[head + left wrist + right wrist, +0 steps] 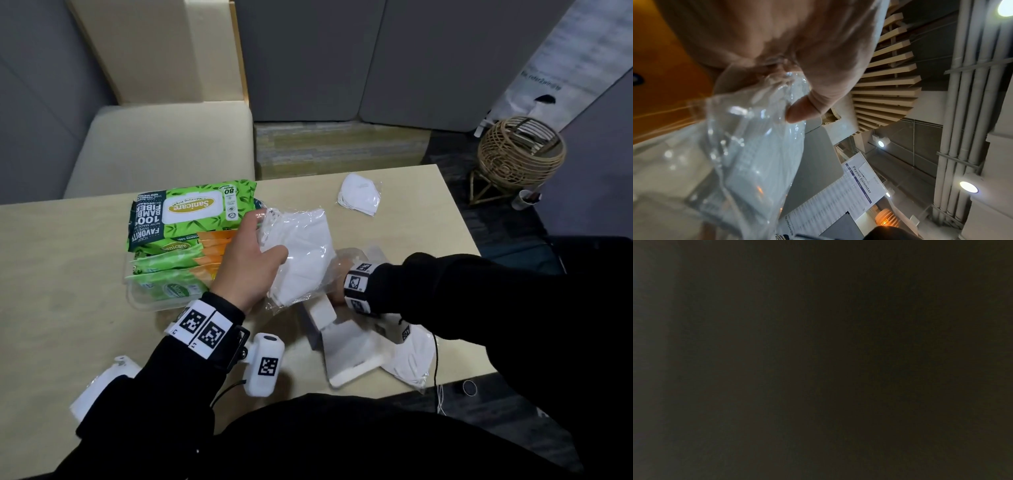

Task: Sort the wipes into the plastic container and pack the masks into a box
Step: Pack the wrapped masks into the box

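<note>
Slick plastic: my left grip (247, 253) pinches the mask bag (301, 253); it may slip. Right grip state unclear.

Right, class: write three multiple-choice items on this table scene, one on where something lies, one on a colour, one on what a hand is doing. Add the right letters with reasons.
1. Where does the loose mask lie?
A. at the table's far edge
B. inside the plastic container
C. on the wicker basket

2. What colour are the wipe packs, mostly?
A. blue
B. green
C. red

3. What is the left hand doing?
A. resting flat on the table
B. gripping a bagged mask
C. pressing the box shut

Answers: 1 A, it sits alone near the table's far edge; 2 B, green wrappers with orange parts; 3 B, thumb and fingers close on the clear bag.
</note>
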### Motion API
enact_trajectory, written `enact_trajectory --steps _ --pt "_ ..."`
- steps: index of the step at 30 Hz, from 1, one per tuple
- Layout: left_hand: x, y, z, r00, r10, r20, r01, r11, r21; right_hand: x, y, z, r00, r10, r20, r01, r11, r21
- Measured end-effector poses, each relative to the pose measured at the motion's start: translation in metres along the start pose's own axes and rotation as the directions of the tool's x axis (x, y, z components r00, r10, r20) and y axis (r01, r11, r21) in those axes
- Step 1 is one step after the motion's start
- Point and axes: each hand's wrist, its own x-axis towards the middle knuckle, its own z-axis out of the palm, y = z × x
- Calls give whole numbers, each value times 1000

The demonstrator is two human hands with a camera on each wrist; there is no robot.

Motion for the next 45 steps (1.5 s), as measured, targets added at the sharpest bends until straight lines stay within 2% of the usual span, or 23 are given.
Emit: enact_trajectory --steps 1,2,4,5,8,12,15,17,18,21,22,23,26,28,30,33,36,37,39,42,45 --pt "1 0 0 1000 2 -5 -2 1000 3 0 4 -5 999 -23 -37 21 998 -51" --pt "2 0 1 1000 4 -14 -4 1000 4 0 9 -9 996 -9 -87 8 1000 -22" --pt "5 -1 1 999 10 -32 -10 1000 0 -2 14 -16 991 89 -103 -65 975 213" --pt "5 -2 1 999 10 -38 -10 1000 -3 -5 14 -23 986 92 -137 -51 960 275" --pt "8 -4 1 999 -5 -39 5 1000 3 -23 27 -30 972 83 -220 -3 939 344" --pt "8 -2 6 998 32 -54 -26 995 96 -48 53 -22 957 187 -224 -9 787 617" --pt "3 3 18 995 92 -31 -83 971 225 -62 56 -13 959 182 -219 47 658 751" --pt "-2 4 32 994 109 31 -113 948 297 -65 57 -8 944 216 -248 94 544 834" --pt "-4 4 40 992 109 66 -125 931 343 -65 56 -5 934 252 -254 119 451 884" --pt "-8 -1 66 985 71 154 -134 885 447 -62 50 3 931 307 -199 186 72 980" --pt "-8 -4 74 984 36 175 -113 885 451 -63 47 4 936 296 -188 199 -6 980" --pt "-7 -6 79 981 5 192 -92 891 445 -64 44 6 940 281 -194 214 -44 976" --pt "0 -11 86 977 -42 211 -49 912 407 -65 39 6 940 256 -226 230 15 973" --pt "4 -12 83 975 -61 214 -20 933 359 -64 39 7 940 260 -222 224 23 974" --pt "7 -15 80 959 -108 262 36 963 265 -62 37 6 937 283 -205 219 -18 976" --pt "9 -20 75 912 -202 357 187 979 76 -55 38 7 935 330 -130 190 -156 969" --pt "12 -26 73 883 -217 416 229 973 22 -51 42 11 957 280 -71 138 -228 964" --pt "12 -28 74 885 -205 418 215 976 25 -52 43 12 965 251 -71 128 -218 967" --pt "11 -32 76 896 -179 407 163 984 73 -52 42 11 969 236 -66 102 -143 985" --pt "9 -37 81 897 -128 423 69 986 151 -54 39 8 958 287 -15 27 -37 999" --pt "8 -39 84 898 -142 417 69 980 185 -57 36 5 935 351 -53 36 53 998"
